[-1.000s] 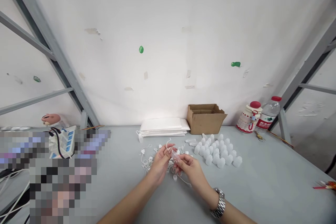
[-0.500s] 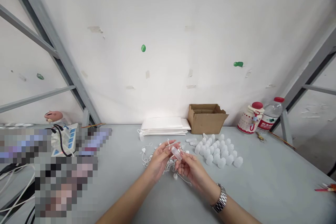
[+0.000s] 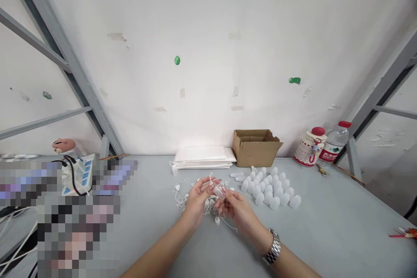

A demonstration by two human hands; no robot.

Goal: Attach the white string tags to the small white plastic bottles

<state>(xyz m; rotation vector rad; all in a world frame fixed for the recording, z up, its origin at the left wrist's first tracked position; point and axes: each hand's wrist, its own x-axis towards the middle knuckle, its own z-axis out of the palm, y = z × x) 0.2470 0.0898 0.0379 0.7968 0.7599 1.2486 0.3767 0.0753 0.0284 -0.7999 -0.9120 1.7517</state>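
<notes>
Between both hands is a small translucent plastic tube (image 3: 219,192) with a white cord at its upper end. My left hand (image 3: 199,197) pinches the corded end. The fingers of my right hand (image 3: 235,203) close on the tube's other side. Under and behind the hands lie white cords with small caps (image 3: 182,200), partly hidden by the fingers. One loose white cap (image 3: 217,220) rests just below the hands. To the right, several frosted white pieces (image 3: 274,202) stand grouped on the grey table.
A stack of white flat packs (image 3: 202,156) and an open cardboard box (image 3: 257,152) stand along the wall. Two bottles (image 3: 309,147) are at the back right. A power strip (image 3: 78,176) with cables lies on the left, beside blurred-out items.
Both hands have drawn slightly closer around the tube, and less of it shows between the fingers. The whole view has shifted a little.
</notes>
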